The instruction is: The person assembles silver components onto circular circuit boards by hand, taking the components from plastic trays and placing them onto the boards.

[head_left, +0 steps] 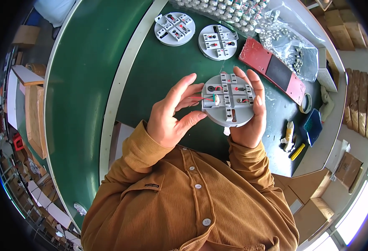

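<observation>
Probable wiring step: right hand (251,130) grasps the disc (223,113); left hand (165,117), grip parted, flanks its red wires (197,98). The next move likely calls for precise wire placement.

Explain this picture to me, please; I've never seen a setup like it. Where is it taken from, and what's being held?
There is no machine: these are a person's two bare hands, seen by a fisheye camera worn on the head, looking down. The lens bends straight edges toward the rim. The right hand holds a round grey part with red wires. The left hand is open at its left side; whether the thumb touches is hard to tell. On the green table lie a similar round part, a second one, a roll of tape and a yellow-handled tool.
</observation>
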Demonstrator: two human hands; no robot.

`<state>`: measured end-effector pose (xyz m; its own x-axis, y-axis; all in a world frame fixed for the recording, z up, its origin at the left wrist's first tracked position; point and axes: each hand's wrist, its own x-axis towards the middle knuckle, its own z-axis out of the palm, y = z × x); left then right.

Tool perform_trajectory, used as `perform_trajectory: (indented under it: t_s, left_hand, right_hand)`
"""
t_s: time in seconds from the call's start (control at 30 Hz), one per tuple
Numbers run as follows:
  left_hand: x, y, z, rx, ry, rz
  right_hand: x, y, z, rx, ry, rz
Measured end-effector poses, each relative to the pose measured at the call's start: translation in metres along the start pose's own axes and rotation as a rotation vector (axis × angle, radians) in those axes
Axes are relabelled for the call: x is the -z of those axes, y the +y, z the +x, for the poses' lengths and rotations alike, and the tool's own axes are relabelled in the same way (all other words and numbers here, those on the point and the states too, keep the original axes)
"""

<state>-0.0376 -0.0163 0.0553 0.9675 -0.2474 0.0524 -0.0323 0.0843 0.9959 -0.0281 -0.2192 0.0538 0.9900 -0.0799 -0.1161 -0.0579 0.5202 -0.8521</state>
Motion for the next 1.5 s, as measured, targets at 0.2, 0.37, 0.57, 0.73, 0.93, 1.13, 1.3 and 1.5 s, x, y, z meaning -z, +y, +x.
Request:
perform_trajectory:
  t_s: [0.2,0.37,0.57,0.73,0.93,1.13,1.3,1.5]
  left_hand:
    - [-0.001,0.006,-0.001,0.182,-0.027,-0.25]
    - [-0.002,0.006,0.005,0.298,0.003,-0.589]
    - [0.008,-0.012,0.007,0.475,-0.014,-0.639]
    - [0.1,-0.031,0.006,0.123,0.311,-0.644]
    - [0.318,-0.049,-0.067,0.015,1.072,-0.14]
    - [0.299,-0.056,-0.029,-0.209,1.133,1.424]
    - [0.169,-0.039,0.117,-0.114,0.524,0.562]
    - [0.138,-0.052,0.174,-0.238,0.266,0.76]
  right_hand:
    - [0.003,0.006,0.001,0.059,-0.021,-0.013]
    - [0.0,0.01,0.001,0.118,-0.061,-0.029]
    - [0.005,0.011,-0.003,0.215,-0.274,-0.342]
    - [-0.005,0.023,-0.008,0.105,-0.261,-0.191]
    - [-0.009,0.029,-0.001,0.013,-0.388,-0.305]
    - [-0.004,0.043,0.002,0.049,-0.41,-0.527]
    - [-0.002,0.042,-0.001,0.019,-0.345,-0.643]
    - [-0.01,0.016,0.002,-0.002,-0.234,-0.718]
